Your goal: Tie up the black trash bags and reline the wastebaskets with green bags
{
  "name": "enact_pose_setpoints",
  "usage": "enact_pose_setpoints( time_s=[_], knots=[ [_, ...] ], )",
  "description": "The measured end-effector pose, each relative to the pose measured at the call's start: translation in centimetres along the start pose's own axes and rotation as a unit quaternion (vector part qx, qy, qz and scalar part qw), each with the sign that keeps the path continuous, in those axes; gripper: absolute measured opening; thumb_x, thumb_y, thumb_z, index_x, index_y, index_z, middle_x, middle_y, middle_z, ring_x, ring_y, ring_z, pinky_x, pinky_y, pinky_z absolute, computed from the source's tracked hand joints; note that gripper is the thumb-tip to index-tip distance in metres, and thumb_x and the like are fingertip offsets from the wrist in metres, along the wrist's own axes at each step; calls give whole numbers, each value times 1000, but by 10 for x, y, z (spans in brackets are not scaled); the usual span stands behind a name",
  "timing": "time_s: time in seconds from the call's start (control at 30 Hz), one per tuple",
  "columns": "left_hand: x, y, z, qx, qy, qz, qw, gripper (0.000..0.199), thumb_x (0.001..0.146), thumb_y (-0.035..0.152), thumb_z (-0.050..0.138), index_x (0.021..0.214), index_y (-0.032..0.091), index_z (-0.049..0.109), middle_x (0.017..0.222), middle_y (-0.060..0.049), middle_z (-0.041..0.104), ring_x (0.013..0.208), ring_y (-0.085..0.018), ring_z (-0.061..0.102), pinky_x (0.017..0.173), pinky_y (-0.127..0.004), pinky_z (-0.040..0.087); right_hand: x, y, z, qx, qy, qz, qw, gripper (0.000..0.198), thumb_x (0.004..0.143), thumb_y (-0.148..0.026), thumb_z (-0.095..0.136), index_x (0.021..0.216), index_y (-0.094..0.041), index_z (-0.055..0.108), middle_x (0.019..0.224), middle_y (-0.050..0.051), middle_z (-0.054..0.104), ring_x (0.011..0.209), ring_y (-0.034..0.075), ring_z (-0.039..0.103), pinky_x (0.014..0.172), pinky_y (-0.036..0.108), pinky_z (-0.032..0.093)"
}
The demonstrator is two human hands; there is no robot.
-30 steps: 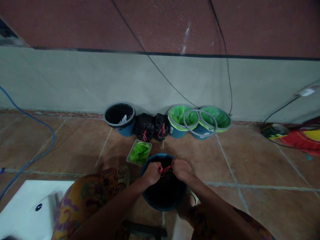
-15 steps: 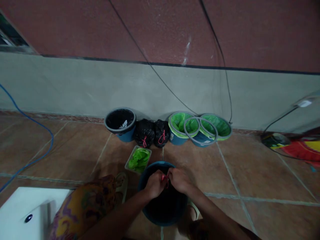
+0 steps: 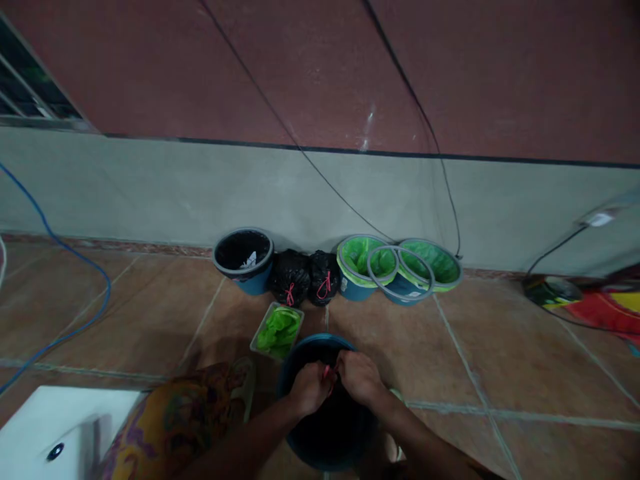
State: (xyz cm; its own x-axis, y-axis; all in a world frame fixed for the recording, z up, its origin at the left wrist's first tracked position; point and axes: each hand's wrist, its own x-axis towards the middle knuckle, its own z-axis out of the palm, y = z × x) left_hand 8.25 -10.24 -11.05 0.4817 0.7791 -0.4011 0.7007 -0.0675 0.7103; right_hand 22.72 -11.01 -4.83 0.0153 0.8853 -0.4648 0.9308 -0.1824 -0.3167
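Note:
Between my feet stands a dark blue bin [image 3: 320,339] with a black bag inside; its depth is too dark to make out. Over its mouth, my left hand [image 3: 313,387] pinches a red drawstring [image 3: 329,372]. Close beside it, my right hand [image 3: 359,377] is closed on the same red drawstring, fingertips nearly meeting the left ones. Just beyond the bin's left rim, a clear plastic tray [image 3: 257,337] holds crumpled green plastic bags [image 3: 279,330].
Along the wall stand a black-lined bin [image 3: 256,283], two tied black bags [image 3: 290,273] and two green-lined bins [image 3: 357,290] with loose grey rings [image 3: 431,283] on top. A blue cable [image 3: 75,250] crosses the floor at left; a white stool-like object [image 3: 65,413] sits lower left.
The view has tilted up slightly, so everything sits lower in the picture. Both hands stay over the bin, still closed on the red drawstring.

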Motion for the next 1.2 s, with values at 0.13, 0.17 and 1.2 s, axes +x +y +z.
enact_pose_setpoints(
  time_s=[0.13, 0.17, 1.2],
  knots=[
    [-2, 4, -27, -18, -18, 85, 996, 28, 76, 23, 60, 101, 18, 71, 98, -6, 72, 88, -20, 65, 79, -27, 48, -4, 9, -12, 16, -20, -15, 1000, 37, 90, -18, 42, 120, -15, 64, 107, 13, 73, 106, 24, 67, 89, 32, 47],
    [-2, 4, -37, -15, -36, 100, 994, 42, 70, 20, 64, 112, 19, 68, 111, -7, 70, 97, -22, 65, 86, -29, 49, -5, 11, -13, 14, -24, -14, 1000, 42, 88, -17, 45, 128, -14, 59, 111, 14, 72, 110, 24, 65, 92, 32, 46],
    [-9, 11, -13, 124, -97, -8, 988, 39, 94, 25, 34, 86, 14, 70, 90, -13, 73, 86, -24, 69, 75, -31, 51, -5, 2, 67, 18, -72, -51, 996, 36, 84, -21, 54, 116, -10, 66, 112, 19, 72, 107, 32, 66, 91, 37, 47]
  ],
)
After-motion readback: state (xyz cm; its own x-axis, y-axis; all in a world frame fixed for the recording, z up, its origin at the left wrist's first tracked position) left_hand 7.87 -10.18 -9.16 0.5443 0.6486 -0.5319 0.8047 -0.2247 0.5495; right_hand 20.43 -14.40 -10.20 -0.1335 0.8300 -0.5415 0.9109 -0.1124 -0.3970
